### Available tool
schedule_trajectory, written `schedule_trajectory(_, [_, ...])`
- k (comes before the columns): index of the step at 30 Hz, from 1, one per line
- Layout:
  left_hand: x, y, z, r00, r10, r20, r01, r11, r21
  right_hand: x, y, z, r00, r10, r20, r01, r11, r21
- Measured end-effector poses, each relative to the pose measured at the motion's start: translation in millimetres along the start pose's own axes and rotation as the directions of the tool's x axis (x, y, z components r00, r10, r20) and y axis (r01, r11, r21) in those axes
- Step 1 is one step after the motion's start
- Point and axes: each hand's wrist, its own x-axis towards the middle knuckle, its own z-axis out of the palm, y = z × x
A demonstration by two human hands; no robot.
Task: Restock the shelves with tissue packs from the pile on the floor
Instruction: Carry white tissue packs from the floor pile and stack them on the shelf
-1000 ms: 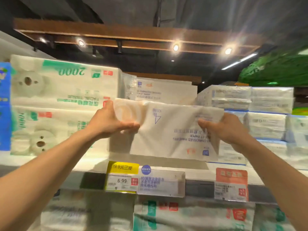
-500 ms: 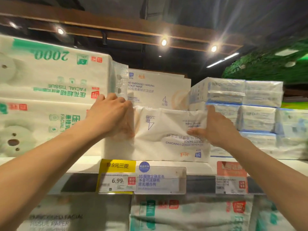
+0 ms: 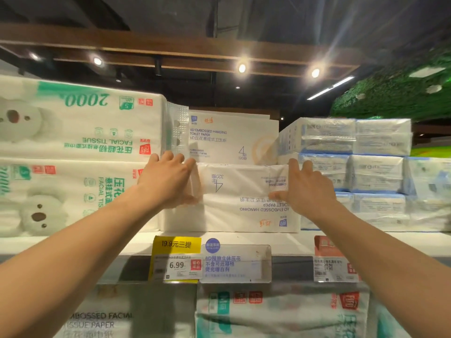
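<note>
**Two hands, one pack: seat it flush**

Find the tissue pack [image 3: 244, 201] upside down on the shelf [image 3: 73, 243], wedged between the green facial-tissue packs [image 3: 80, 142] on the left and the blue-wrapped packs [image 3: 353, 172] on the right, just in front of a matching pack [image 3: 231, 137] set right way up. Note the left hand [image 3: 168, 184] with fingers [image 3: 168, 157] bent round the upper left corner, and the right hand [image 3: 310, 191] with fingers [image 3: 294, 165] straight and close together along the right end, thumb laid across the front. Probably more pushing than gripping on the right; hard to be sure with fingertips hidden behind the wrap.

Push evenly from both ends to avoid jamming a corner against either neighbour. Keep the base flat on the shelf and slide rather than lift. Stop with the front face level with the neighbouring packs, just behind the shelf lip and above the yellow price tag [image 3: 177, 258]. Ease the creased wrap near the right thumb before letting go. Draw both hands out straight, without dragging the soft pack forward. Consider turning it right way up to match the one behind, for the sake of readable print.
</note>
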Motion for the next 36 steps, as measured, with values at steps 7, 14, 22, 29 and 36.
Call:
schedule_trajectory(7, [-35.7,30.4,-49.0,0.994,0.101,0.049,-0.084,0.957,-0.277,-43.5,17.5,-23.5,0.993,-0.112,-0.032,0.115,0.980,0.164])
schedule_trajectory(14, [-77.9,121.6,-122.0,0.956,0.288,0.063,-0.237,0.879,-0.413,-105.8,96.2,-63.0,0.989,-0.146,0.020,0.140,0.971,0.193])
schedule_trajectory(22, [-126.2,317.1,-201.7,0.890,0.457,-0.012,-0.350,0.664,-0.661,-247.6,290.1,-110.2,0.988,-0.033,0.152,0.022,0.997,0.071])
schedule_trajectory(29, [-173.5,560.2,-282.3,0.728,0.662,-0.180,-0.502,0.336,-0.797,-412.5,497.1,-164.5,0.910,0.286,0.301,-0.279,0.958,-0.069])
schedule_trajectory(36, [-221.5,817.3,-381.2,0.416,0.857,-0.304,-0.607,0.013,-0.795,-567.4,697.6,-218.4,0.726,0.656,0.207,-0.614,0.753,-0.235])
